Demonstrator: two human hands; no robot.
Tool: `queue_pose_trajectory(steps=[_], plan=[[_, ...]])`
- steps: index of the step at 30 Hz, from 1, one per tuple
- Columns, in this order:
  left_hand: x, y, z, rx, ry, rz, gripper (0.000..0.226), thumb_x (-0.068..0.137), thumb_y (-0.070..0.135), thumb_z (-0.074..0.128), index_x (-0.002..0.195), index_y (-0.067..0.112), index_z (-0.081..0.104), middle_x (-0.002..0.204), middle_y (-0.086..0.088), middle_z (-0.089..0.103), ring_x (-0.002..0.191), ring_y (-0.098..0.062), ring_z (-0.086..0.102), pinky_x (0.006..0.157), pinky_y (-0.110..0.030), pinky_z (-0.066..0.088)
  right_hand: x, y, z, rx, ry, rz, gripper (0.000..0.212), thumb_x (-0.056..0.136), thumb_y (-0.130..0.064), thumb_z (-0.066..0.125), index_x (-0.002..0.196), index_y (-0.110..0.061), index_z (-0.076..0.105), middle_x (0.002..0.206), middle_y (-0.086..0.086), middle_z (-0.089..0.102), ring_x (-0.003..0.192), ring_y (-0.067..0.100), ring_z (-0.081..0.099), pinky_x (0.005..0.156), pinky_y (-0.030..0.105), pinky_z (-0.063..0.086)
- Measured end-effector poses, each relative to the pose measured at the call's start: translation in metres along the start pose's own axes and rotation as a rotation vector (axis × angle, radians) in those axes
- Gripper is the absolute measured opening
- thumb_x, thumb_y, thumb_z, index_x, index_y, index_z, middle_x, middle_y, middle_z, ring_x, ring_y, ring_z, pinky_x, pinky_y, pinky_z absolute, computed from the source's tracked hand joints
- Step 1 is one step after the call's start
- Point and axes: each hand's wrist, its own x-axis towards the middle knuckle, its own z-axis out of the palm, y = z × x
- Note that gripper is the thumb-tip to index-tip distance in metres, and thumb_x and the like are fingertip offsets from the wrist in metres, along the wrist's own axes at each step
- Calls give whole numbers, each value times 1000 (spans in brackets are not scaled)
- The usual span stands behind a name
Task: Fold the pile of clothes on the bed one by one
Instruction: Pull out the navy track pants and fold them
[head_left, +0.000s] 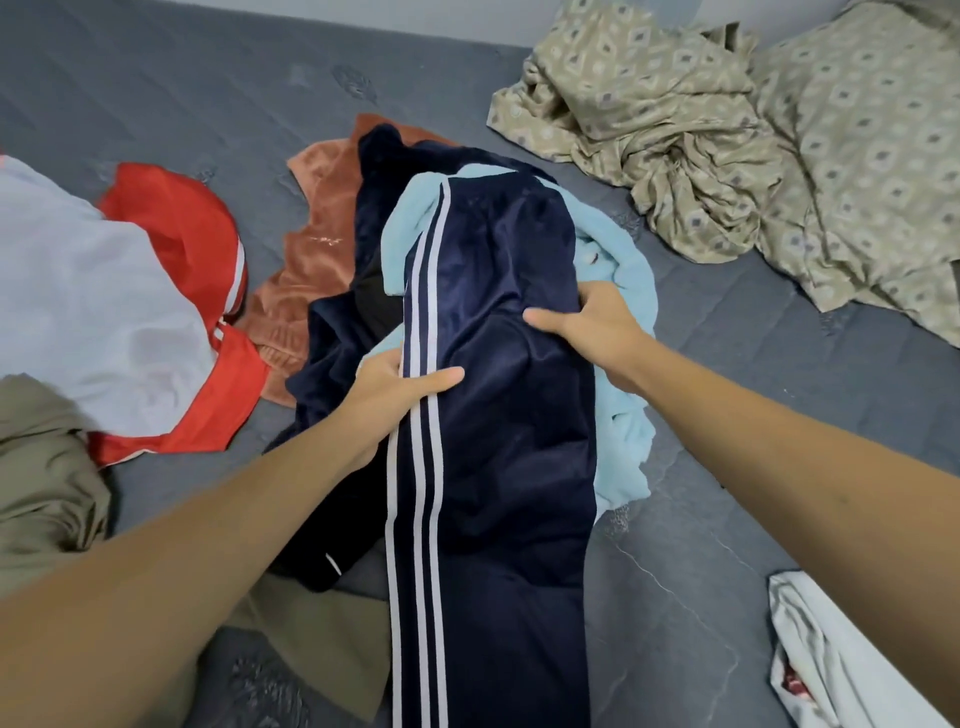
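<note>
A grey quilted bed (197, 93) fills the frame, bare at upper left and lower right. Far left lie a white and red top (104, 312) and olive cloth (47, 493). At centre, the left hand (400, 389) and right hand (587, 322) each pinch the navy striped trousers (498, 415) over the pile (332, 249). A patterned sheet (727, 130) lies upper right. No readable writing.

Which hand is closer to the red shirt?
Left. The left hand grips the striped pants on the side toward the red shirt; the right hand grips their far side.
</note>
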Motion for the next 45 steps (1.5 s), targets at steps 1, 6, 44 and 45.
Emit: queue_pose_trajectory(steps=[1, 6, 44, 45], plan=[[-3, -5, 1, 27, 16, 2, 18, 88, 20, 83, 100, 10, 74, 88, -1, 78, 81, -16, 76, 70, -25, 58, -2, 2, 0, 16, 74, -39, 21, 90, -26, 80, 109, -19, 73, 103, -6, 77, 96, 12, 74, 87, 31, 61], [-14, -21, 14, 20, 212, 122, 14, 102, 25, 66, 95, 14, 70, 69, 14, 67, 65, -1, 65, 61, -18, 52, -31, 26, -4, 32, 68, -36, 44, 83, -47, 84, 112, -17, 72, 104, -6, 77, 92, 8, 74, 83, 27, 60], [-142, -205, 42, 261, 235, -62, 32, 76, 17, 92, 98, 25, 71, 97, 9, 78, 86, 2, 73, 84, -23, 57, -187, 234, 57, 61, 25, 156, 41, 76, -16, 92, 111, -17, 71, 102, -9, 76, 94, 3, 71, 86, 25, 57], [-147, -205, 45, 231, 223, -73, 31, 76, 17, 92, 99, 24, 72, 96, 8, 79, 89, -2, 74, 85, -24, 58, -191, 240, 57, 62, -2, 184, 41, 74, -17, 93, 110, -15, 74, 103, -7, 77, 95, 7, 73, 89, 30, 59]])
